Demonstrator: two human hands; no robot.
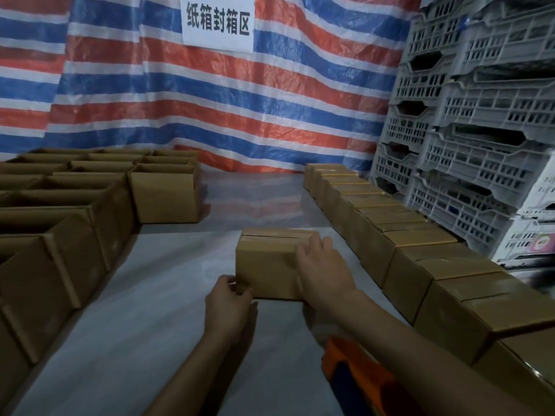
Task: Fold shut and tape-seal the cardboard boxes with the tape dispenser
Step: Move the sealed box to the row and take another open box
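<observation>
Box (267, 265) between left hand (228, 304), right hand (324, 271)

An orange-and-blue tape dispenser (345, 364), blurred, is lying largely hidden beneath the right forearm (420, 346), its lower part running off the bottom edge. The right hand (324, 265) is covering the near right corner of the cardboard box (267, 265). Open boxes (60, 235) are spilling past the left edge, their dark insides giving nothing away. The row of sealed boxes (450, 271) is running out at bottom right, while stacked crates (480, 145) and a paper sign (217, 22) are being cropped above.
</observation>
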